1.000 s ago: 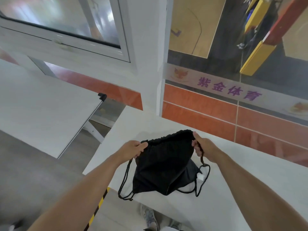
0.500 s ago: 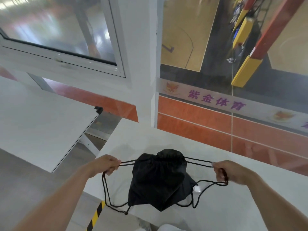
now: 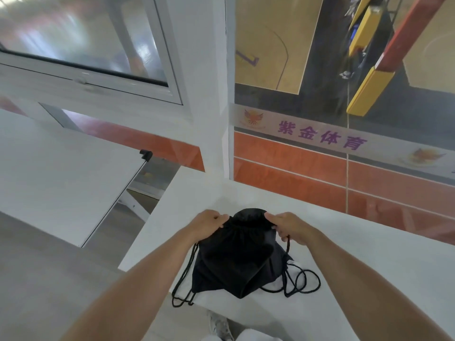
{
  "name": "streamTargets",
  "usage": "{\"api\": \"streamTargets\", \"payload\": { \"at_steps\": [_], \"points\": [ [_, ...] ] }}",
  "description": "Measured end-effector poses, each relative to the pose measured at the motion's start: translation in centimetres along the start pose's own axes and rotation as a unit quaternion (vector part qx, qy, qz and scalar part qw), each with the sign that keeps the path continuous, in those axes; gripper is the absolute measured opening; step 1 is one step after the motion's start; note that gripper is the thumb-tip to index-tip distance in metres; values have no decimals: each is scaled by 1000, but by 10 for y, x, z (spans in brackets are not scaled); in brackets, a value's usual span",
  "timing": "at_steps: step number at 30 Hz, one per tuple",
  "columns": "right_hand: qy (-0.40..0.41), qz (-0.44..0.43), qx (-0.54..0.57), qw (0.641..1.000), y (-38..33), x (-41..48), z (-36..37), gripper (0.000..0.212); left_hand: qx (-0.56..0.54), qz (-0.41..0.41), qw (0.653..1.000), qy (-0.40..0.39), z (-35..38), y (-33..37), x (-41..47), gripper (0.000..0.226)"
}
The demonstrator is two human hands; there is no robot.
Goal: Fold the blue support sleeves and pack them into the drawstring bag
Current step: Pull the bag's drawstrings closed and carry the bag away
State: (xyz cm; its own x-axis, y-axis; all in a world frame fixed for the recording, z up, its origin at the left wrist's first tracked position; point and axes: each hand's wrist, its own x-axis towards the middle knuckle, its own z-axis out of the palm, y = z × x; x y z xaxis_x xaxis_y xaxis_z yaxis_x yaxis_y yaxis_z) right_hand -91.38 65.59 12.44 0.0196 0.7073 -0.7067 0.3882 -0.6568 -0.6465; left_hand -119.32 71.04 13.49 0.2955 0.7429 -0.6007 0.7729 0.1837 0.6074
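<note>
A black drawstring bag [image 3: 236, 259] lies on the white table [image 3: 357, 262] near its front edge, its mouth gathered tight at the top. My left hand [image 3: 208, 223] pinches the left side of the gathered mouth. On the other side my right hand [image 3: 288, 227] grips the mouth with a cord looped over its fingers. Black cords [image 3: 299, 283] trail loose beside the bag on both sides. No blue support sleeves show; whatever is inside the bag is hidden.
A second white table [image 3: 56, 173] stands to the left across a gap of grey floor. An orange-tiled wall and a glass pane with purple lettering [image 3: 322, 135] back the table. A white pillar [image 3: 209, 94] rises at its far corner. My shoes [image 3: 220, 327] show below the table edge.
Half a second ago my hands were spread wide, pulling the cords taut. Both have come back in to the bag's closed mouth, and the cords now lie slack.
</note>
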Motion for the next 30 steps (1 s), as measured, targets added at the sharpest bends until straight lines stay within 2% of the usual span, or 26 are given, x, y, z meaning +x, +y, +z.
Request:
{"api": "streamTargets", "payload": {
  "at_steps": [2,4,6,8,13,15,17,18,21,23,25,28,30],
  "points": [
    [23,-15,-70,997,-7,-5,-2,58,37,18,999,7,-3,-5,-3,49],
    [48,-40,-86,994,-13,-13,-12,60,14,36,999,6,-17,-10,-13,41],
    [104,-62,-41,992,-12,-20,-33,61,-72,43,994,63,-40,-20,-23,38],
    [125,-73,25,989,-7,-25,-56,63,-128,42,984,118,-64,-31,-32,40],
    [123,-77,-47,988,8,-31,-64,60,-49,24,992,111,-56,-36,-35,41],
    [104,-69,-140,982,9,-29,-56,57,31,-2,997,66,-48,-41,-26,37],
    [89,-92,-248,960,7,-22,-46,54,112,-27,993,11,-40,-44,-18,22],
    [84,-107,-265,955,3,-20,-40,52,130,-20,991,6,-37,-42,-16,18],
    [38,-145,-232,961,-22,-12,-5,88,76,49,996,11,-19,-25,-6,60],
    [39,-153,-217,963,-38,4,21,97,63,67,995,24,-11,-10,8,76],
    [87,-139,-203,965,-48,24,41,94,77,61,994,38,-8,0,29,86],
    [164,-66,-162,971,-51,50,55,83,77,60,994,52,-11,3,71,96],
    [187,-36,-150,970,-46,66,63,67,87,61,994,30,-11,-1,101,104]
  ]
}}
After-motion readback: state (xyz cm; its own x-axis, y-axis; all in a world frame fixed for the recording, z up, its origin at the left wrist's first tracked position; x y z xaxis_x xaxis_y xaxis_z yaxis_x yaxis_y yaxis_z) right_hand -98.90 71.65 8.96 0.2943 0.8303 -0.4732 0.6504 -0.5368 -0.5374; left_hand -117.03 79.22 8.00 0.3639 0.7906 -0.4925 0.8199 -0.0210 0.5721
